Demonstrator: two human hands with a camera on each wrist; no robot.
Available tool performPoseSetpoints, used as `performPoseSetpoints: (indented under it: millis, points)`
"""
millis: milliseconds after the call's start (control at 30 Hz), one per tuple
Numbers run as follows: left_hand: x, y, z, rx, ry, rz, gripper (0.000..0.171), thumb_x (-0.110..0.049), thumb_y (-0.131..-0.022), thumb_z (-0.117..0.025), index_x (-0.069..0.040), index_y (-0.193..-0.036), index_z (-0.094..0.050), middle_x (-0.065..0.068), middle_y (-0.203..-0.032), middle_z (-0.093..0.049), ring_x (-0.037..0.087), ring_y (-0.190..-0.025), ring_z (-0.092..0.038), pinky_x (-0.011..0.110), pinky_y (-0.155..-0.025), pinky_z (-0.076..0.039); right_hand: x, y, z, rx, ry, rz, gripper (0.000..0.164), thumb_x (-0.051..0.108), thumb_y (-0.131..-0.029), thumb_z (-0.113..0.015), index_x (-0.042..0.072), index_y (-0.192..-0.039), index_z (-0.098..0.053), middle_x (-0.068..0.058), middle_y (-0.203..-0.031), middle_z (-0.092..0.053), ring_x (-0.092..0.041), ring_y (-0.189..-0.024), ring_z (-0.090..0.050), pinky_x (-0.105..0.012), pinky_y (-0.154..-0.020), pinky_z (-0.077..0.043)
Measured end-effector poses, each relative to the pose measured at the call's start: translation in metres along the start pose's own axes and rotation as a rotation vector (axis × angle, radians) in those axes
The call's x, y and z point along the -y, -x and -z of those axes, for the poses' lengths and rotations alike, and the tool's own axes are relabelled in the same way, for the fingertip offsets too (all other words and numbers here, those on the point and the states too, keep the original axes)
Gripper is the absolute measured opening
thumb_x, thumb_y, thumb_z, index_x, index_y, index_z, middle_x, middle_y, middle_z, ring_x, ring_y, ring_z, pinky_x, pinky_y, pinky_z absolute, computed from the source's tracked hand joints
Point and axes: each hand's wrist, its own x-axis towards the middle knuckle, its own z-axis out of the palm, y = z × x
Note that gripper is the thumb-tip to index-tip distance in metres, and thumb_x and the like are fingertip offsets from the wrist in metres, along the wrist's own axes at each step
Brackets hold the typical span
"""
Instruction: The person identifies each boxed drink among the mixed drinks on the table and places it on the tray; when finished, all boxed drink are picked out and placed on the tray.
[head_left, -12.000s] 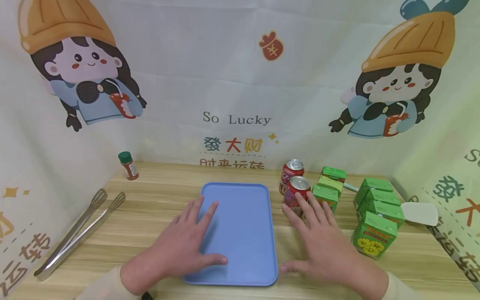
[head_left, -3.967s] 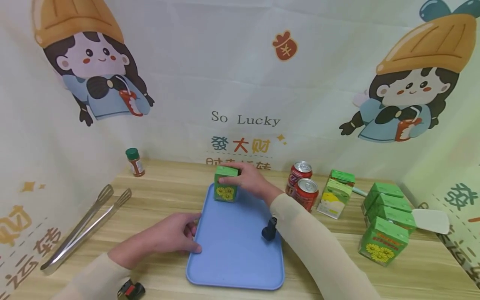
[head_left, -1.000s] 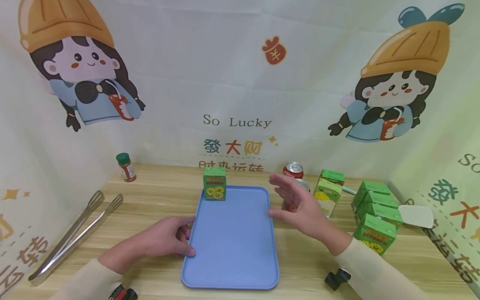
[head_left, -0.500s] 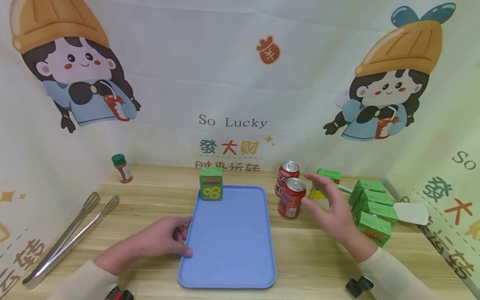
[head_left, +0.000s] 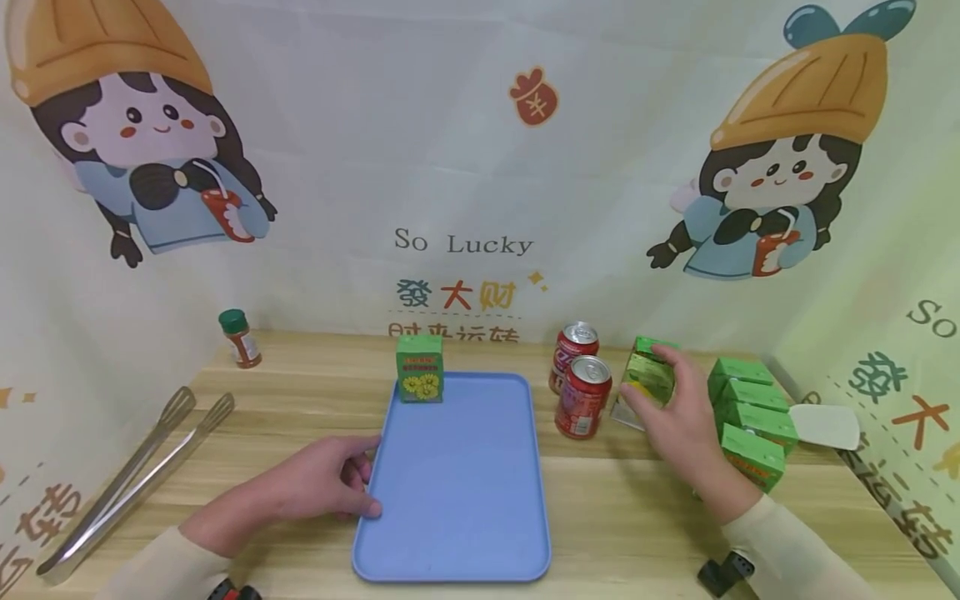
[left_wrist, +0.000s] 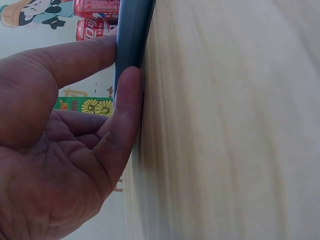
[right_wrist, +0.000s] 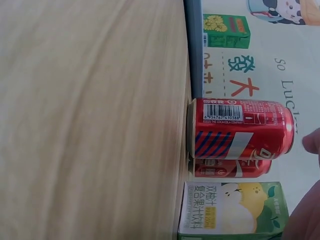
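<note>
My left hand (head_left: 330,479) pinches the left rim of a blue tray (head_left: 457,508); in the left wrist view its thumb and a finger lie on either side of the tray edge (left_wrist: 131,37). A green juice box with yellow flowers (head_left: 420,375) stands upright at the tray's far left corner. My right hand (head_left: 686,417) hovers with thumb and fingers spread around the top of a yellow-fruit juice box (head_left: 648,377). The right wrist view shows a fingertip (right_wrist: 312,141) apart from that juice box (right_wrist: 235,207). Two red soda cans (head_left: 582,404) stand to its left.
Several green juice boxes (head_left: 753,446) stand in a row at the right, beside a white spatula (head_left: 825,425). Another green-topped box (head_left: 645,342) is behind the yellow-fruit one. Metal tongs (head_left: 127,492) lie at the left; a green-capped spice jar (head_left: 242,340) stands behind them.
A flowered juice box went from the right group to the tray's far left corner. My right hand released it and moved right to the yellow-fruit box. My left hand took the tray's rim.
</note>
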Motion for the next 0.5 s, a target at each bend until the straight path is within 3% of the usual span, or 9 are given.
performPoseSetpoints:
  millis: [200, 500]
  points:
    - [-0.0007, 0.0007, 0.0002, -0.003, 0.0, 0.009, 0.106, -0.01, -0.086, -0.096, 0.023, -0.162, -0.03, 0.01, -0.103, -0.064, 0.024, -0.082, -0.066, 0.034, -0.066, -0.061, -0.0013, -0.0023, 0.0006, 0.069, 0.027, -0.078, 0.075, 0.018, -0.098, -0.084, -0.007, -0.158, -0.046, -0.031, -0.16, -0.043, -0.05, -0.152, -0.037, -0.072, -0.123, -0.029]
    - [-0.0006, 0.0008, 0.0, -0.006, 0.008, 0.023, 0.105, -0.01, -0.087, -0.096, 0.022, -0.162, -0.03, 0.01, -0.105, -0.065, 0.024, -0.083, -0.066, 0.034, -0.066, -0.061, -0.0033, -0.0022, 0.0013, 0.091, 0.113, -0.104, 0.077, 0.022, -0.099, -0.085, -0.009, -0.157, -0.046, -0.034, -0.157, -0.043, -0.051, -0.147, -0.034, -0.07, -0.118, -0.032]
